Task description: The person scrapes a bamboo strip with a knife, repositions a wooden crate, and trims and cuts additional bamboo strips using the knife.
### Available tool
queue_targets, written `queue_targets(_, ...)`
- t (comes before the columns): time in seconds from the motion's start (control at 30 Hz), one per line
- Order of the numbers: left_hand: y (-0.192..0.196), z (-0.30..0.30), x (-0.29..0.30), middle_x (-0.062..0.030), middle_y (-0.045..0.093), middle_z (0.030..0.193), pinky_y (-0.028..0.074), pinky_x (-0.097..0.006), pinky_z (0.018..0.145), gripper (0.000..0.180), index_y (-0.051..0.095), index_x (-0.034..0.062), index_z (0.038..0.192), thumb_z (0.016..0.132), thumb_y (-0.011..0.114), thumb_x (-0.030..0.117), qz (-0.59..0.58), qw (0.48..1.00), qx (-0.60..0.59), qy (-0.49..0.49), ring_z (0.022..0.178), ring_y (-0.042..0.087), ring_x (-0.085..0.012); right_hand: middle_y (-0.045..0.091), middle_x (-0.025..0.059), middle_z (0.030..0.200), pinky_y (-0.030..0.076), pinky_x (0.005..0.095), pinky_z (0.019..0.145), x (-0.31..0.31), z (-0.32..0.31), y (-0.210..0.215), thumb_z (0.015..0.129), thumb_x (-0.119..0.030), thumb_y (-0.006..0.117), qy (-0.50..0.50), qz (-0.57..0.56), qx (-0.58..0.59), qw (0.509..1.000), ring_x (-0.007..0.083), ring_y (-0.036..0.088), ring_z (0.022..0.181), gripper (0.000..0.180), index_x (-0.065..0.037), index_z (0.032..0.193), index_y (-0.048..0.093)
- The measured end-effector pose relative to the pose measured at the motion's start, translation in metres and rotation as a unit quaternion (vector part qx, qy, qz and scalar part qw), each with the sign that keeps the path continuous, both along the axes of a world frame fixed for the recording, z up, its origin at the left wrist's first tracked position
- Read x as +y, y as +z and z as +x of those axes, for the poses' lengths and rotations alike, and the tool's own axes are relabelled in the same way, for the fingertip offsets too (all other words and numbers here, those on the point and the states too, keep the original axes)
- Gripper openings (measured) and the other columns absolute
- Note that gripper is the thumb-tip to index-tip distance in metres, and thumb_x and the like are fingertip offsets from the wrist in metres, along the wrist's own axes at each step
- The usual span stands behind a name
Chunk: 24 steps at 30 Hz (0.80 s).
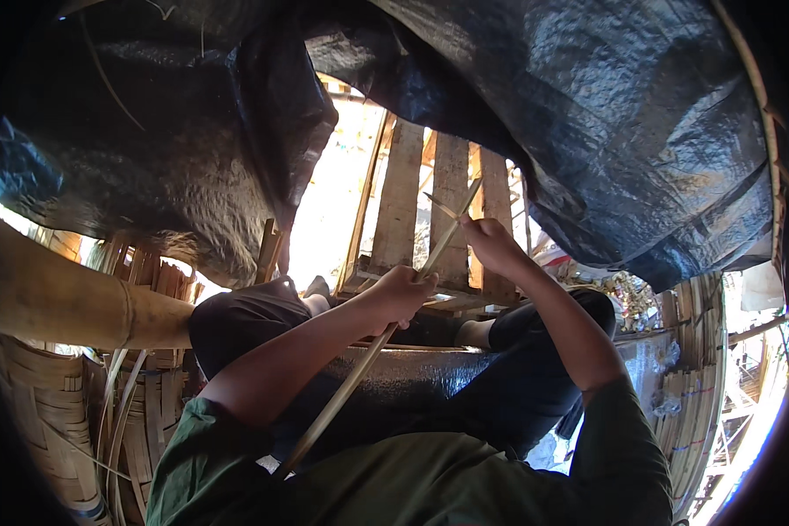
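A long pale bamboo strip (346, 392) slants from beside my waist up past both hands, and its far tip rises in front of wooden slats. My left hand (398, 295) is closed around the strip near its middle. Farther up, my right hand (494, 246) is closed on what looks like a small knife (443, 207); its handle is hidden in my fist. The narrow pointed blade sticks out to the left and crosses the strip close to the tip. Both hands are above the gap between my bent knees.
A slatted wooden pallet (401, 202) stands ahead. Black plastic sheeting (649, 114) hangs overhead and on both sides. At left, a thick bamboo pole (79, 289) runs towards my knee, above woven bamboo (48, 421). Bundled bamboo strips (694, 377) stand at right.
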<state>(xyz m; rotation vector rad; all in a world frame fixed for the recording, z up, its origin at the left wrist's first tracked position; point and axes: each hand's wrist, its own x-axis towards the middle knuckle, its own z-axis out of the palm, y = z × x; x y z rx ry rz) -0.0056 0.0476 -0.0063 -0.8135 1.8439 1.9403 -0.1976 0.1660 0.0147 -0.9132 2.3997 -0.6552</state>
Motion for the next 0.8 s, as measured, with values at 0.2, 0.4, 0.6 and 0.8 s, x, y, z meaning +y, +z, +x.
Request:
queue_targets(0.2, -0.006, 0.004, 0.001, -0.0008, 0.047, 0.063, 0.039, -0.029, 0.044, 0.047, 0.060, 0.0014, 0.102, 0.101, 0.051, 0.048, -0.046, 0.994, 0.102, -0.002, 0.048, 0.044, -0.0110, 0.044, -0.0017, 0.070, 0.038, 0.0273, 0.050, 0.054, 0.004, 0.021, 0.106, -0.048, 0.038, -0.061, -0.057, -0.113, 0.990, 0.0076, 0.042, 0.056, 0.045, -0.008, 0.096, 0.055)
queue_targets(0.4, -0.019, 0.001, -0.019, -0.0034, 0.052, 0.057, 0.042, -0.030, 0.042, 0.049, 0.065, -0.0010, 0.089, 0.100, 0.054, 0.046, -0.086, 0.990, 0.106, 0.042, 0.046, 0.051, -0.0129, 0.058, 0.0094, 0.077, 0.046, 0.0370, 0.069, 0.049, 0.015, 0.036, 0.105, -0.030, 0.047, 0.113, 0.011, -0.010, 0.993, 0.0206, 0.060, 0.072, 0.032, 0.000, 0.108, 0.056)
queue_targets(0.6, -0.010, 0.001, -0.051, -0.0034, 0.054, 0.058, 0.046, -0.028, 0.045, 0.050, 0.068, 0.0005, 0.093, 0.101, 0.052, 0.047, -0.121, 0.986, 0.093, 0.072, 0.048, 0.054, -0.0122, 0.068, 0.0227, 0.089, 0.049, 0.0448, 0.077, 0.002, -0.006, 0.037, 0.103, -0.022, 0.046, 0.213, -0.007, 0.096, 0.972, 0.0372, 0.067, 0.086, 0.028, 0.001, 0.107, 0.061)
queue_targets(0.8, 0.016, -0.006, -0.067, -0.0053, 0.055, 0.055, 0.047, -0.029, 0.043, 0.051, 0.065, -0.0015, 0.088, 0.102, 0.048, 0.044, -0.133, 0.983, 0.111, 0.054, 0.044, 0.055, -0.0127, 0.068, 0.0212, 0.084, 0.052, 0.0412, 0.069, -0.036, -0.021, 0.031, 0.095, -0.026, 0.061, 0.135, -0.136, 0.139, 0.972, 0.0344, 0.069, 0.076, 0.031, -0.002, 0.114, 0.056)
